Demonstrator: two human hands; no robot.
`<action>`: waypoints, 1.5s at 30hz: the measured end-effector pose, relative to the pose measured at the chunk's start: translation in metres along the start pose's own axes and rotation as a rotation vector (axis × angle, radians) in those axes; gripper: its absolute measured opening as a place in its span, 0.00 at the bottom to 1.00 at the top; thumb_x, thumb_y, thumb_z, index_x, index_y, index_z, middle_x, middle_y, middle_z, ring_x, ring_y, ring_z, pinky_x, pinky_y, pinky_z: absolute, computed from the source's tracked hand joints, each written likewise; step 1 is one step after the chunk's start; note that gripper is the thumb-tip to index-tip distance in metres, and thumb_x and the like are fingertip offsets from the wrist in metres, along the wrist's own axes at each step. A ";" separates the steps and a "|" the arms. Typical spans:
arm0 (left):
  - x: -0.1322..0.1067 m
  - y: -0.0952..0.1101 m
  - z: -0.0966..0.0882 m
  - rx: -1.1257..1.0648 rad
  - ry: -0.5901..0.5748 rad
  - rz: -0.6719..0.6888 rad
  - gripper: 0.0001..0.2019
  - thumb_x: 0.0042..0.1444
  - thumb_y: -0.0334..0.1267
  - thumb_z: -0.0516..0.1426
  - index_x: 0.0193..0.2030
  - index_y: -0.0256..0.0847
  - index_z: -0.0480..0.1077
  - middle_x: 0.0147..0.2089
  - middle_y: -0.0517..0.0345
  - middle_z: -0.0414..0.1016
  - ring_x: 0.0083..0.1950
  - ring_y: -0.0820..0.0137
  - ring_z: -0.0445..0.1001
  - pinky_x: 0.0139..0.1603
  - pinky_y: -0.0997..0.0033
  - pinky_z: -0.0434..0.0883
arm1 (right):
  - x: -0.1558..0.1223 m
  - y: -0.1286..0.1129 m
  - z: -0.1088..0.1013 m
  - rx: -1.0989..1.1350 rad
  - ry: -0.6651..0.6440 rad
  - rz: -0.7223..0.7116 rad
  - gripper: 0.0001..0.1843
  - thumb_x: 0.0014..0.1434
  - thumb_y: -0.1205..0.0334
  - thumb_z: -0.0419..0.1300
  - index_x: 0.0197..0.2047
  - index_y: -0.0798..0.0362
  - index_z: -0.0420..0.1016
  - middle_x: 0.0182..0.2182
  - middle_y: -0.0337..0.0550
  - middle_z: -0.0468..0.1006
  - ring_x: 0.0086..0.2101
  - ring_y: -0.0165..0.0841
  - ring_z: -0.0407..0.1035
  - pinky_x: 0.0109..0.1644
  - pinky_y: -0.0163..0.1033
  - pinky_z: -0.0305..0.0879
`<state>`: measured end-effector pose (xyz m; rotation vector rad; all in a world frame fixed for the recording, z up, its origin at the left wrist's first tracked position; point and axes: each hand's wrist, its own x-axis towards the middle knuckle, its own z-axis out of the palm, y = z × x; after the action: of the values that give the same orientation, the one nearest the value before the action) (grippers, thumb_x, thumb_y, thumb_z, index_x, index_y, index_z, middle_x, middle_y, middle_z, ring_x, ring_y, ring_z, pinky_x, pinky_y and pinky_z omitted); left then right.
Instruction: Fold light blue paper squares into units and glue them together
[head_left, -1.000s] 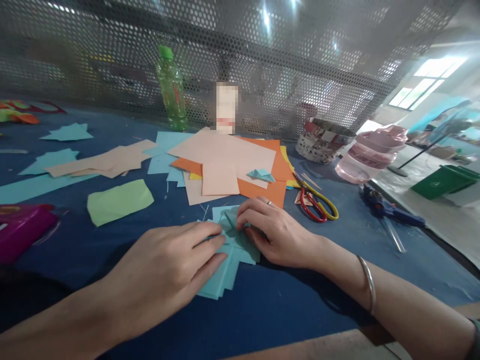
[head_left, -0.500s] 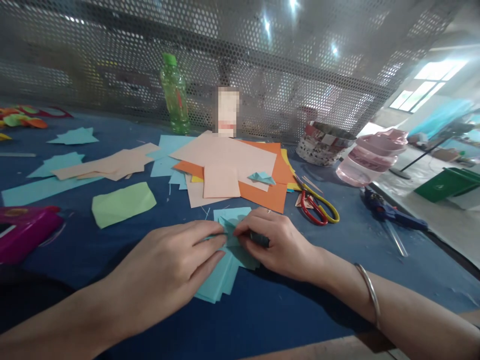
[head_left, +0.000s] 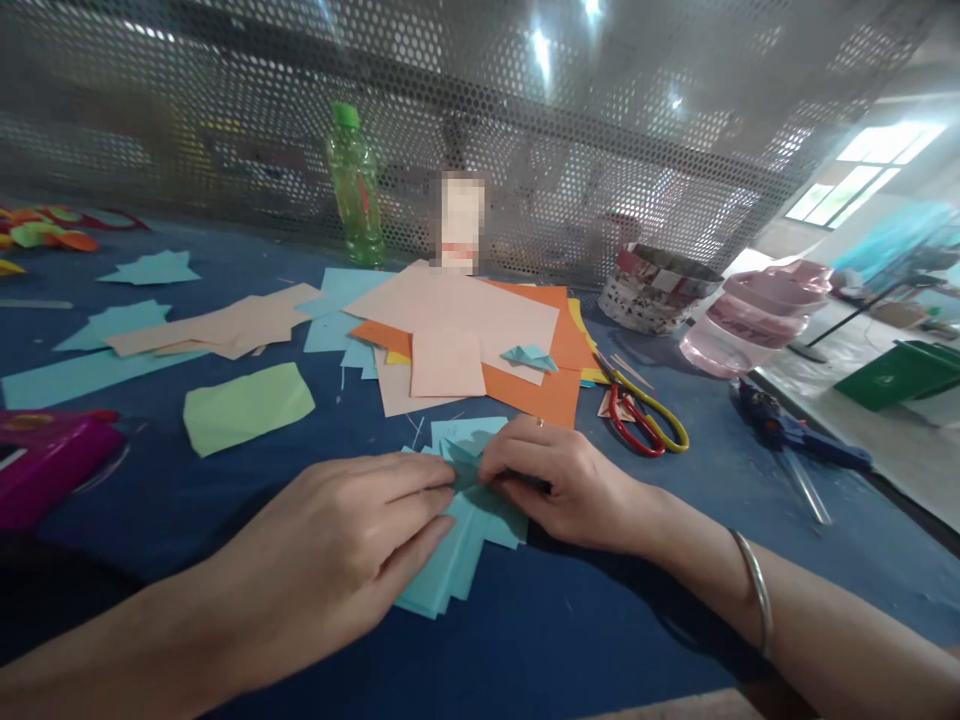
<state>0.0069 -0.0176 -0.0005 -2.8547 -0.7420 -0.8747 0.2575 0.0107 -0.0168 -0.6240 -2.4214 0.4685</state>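
Light-blue folded paper (head_left: 439, 570) lies in several layers on the blue tabletop between my hands. My left hand (head_left: 367, 520) presses its fingers together along the left side of the paper, the thumb hidden beneath. From the right, my right hand (head_left: 559, 475) pinches the raised fold near the middle of the paper, fingertips close to the left ones. A ring and a silver bangle (head_left: 752, 590) are on the right hand and forearm. Just behind the hands sits a pile of pale pink card (head_left: 450, 362) and orange card (head_left: 529, 393), with a small folded blue piece (head_left: 529, 357) on top.
Scissors (head_left: 641, 415), a glue gun (head_left: 802, 435), a pink water bottle (head_left: 757, 318) and a woven-looking basket (head_left: 656, 290) stand or lie to the right. A green bottle (head_left: 356, 195) stands by the mesh panel. At left are green paper (head_left: 247, 408) and a magenta object (head_left: 60, 460).
My right fingers have shifted slightly right along the fold and the dark gap in that hand looks smaller. The left hand stays on the paper. The view has moved a little.
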 end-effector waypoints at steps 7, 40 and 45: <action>-0.001 -0.001 0.004 0.003 0.005 -0.011 0.18 0.75 0.33 0.48 0.49 0.33 0.80 0.47 0.49 0.87 0.46 0.60 0.87 0.44 0.61 0.85 | -0.001 0.001 -0.002 -0.008 0.000 -0.064 0.14 0.66 0.79 0.56 0.44 0.56 0.81 0.41 0.49 0.82 0.42 0.35 0.76 0.46 0.38 0.76; 0.000 0.003 0.000 0.022 -0.060 -0.028 0.21 0.73 0.32 0.48 0.39 0.39 0.83 0.46 0.49 0.85 0.42 0.63 0.85 0.37 0.67 0.82 | -0.003 -0.006 0.002 -0.348 -0.022 -0.194 0.15 0.67 0.77 0.52 0.36 0.56 0.78 0.38 0.48 0.80 0.37 0.35 0.71 0.38 0.38 0.72; 0.000 0.003 0.001 0.015 -0.063 -0.027 0.21 0.73 0.32 0.48 0.38 0.39 0.82 0.46 0.49 0.86 0.40 0.64 0.85 0.36 0.67 0.81 | -0.003 -0.007 0.001 -0.410 -0.030 -0.183 0.17 0.66 0.77 0.51 0.32 0.55 0.76 0.36 0.48 0.79 0.35 0.36 0.69 0.36 0.40 0.71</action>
<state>0.0088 -0.0204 -0.0016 -2.8777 -0.7914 -0.7815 0.2563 0.0027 -0.0158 -0.5563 -2.5930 -0.1002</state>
